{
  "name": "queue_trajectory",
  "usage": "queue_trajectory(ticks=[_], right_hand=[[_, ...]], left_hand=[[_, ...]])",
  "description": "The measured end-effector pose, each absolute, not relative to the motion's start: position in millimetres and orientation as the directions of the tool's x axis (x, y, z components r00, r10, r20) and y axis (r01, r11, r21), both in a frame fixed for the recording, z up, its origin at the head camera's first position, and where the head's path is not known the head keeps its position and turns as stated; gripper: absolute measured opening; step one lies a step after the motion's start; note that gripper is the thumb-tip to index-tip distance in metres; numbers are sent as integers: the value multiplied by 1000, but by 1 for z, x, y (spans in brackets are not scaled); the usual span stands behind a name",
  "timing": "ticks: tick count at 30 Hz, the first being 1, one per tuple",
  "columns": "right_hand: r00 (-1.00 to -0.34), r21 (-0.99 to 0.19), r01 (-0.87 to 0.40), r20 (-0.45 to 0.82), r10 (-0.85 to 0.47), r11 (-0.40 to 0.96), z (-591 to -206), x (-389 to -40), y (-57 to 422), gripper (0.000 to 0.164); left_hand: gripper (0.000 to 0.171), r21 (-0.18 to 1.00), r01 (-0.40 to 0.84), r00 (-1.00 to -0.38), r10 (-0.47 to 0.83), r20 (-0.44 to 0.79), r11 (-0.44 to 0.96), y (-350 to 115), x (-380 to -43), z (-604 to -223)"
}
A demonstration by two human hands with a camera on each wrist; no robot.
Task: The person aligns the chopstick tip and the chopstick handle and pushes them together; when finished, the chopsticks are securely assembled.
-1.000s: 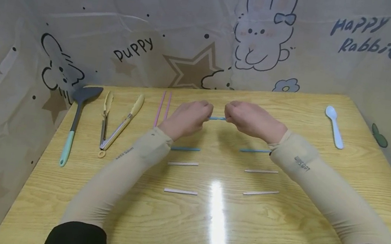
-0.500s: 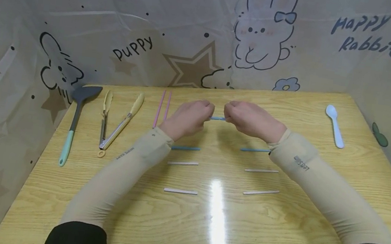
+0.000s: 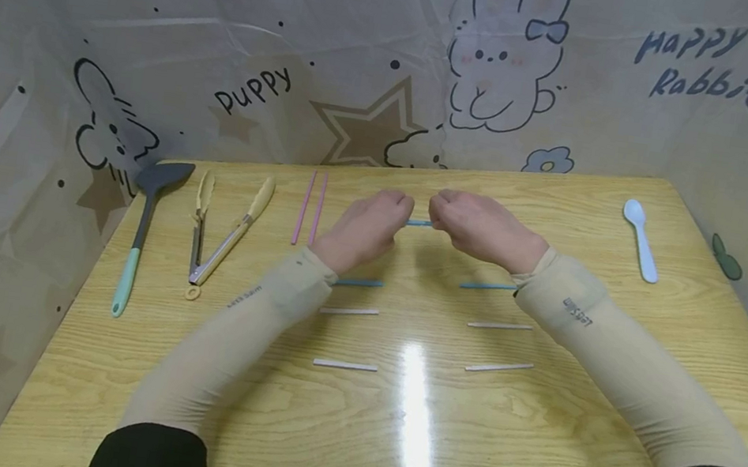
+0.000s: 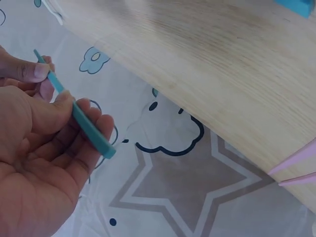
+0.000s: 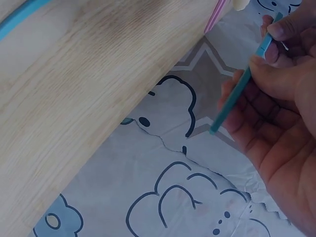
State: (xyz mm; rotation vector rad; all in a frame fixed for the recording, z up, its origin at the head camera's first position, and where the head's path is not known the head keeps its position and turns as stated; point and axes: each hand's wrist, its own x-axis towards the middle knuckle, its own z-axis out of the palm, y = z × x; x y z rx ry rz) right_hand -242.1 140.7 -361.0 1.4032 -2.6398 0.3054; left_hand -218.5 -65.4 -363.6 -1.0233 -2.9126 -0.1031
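Between my two hands, near the table's back edge, a blue chopstick (image 3: 420, 223) is held crosswise. My left hand (image 3: 369, 225) pinches one part between thumb and fingers; in the left wrist view its thick square end (image 4: 103, 148) sticks out past the fingers. My right hand (image 3: 482, 229) pinches the other part the same way, and the right wrist view shows a lighter patch on the chopstick (image 5: 263, 47) between the hands. Whether it is cracked there, I cannot tell. Short blue stick pieces (image 3: 360, 283) (image 3: 484, 286) lie below each hand.
Short white stick pieces (image 3: 345, 365) lie on the wooden table (image 3: 344, 445) in a left and a right group. Two pink chopsticks (image 3: 303, 208), open tongs (image 3: 221, 248) and a spatula (image 3: 135, 248) lie at left. A pale blue spoon (image 3: 641, 243) lies far right.
My left hand has shifted slightly to the right, so the visible stretch of chopstick between the hands is a little shorter. My right hand has barely moved.
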Motion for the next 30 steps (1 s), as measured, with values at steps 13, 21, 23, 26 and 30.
queue_trajectory(ticks=[13,21,23,26,30], right_hand=[[-570,-93,-820,232,-789,565,-359,-242,138,14],[-631,-243,-774,219,-744,584,-358,-246,143,2],[-639,-313,-763,231,-734,566,-360,-248,146,3],[-620,-370,-773,266,-738,516,-364,-251,149,3],[-590,-388,-794,306,-747,469,-368,-254,151,3]], left_hand=[[20,18,627,-771,617,156,779,-65,-219,-365],[10,196,605,-794,570,209,772,-70,-221,-366],[12,255,601,-799,554,235,758,-73,-222,-367],[16,304,610,-792,552,260,732,-77,-224,-370],[16,332,610,-792,552,262,719,-81,-225,-374]])
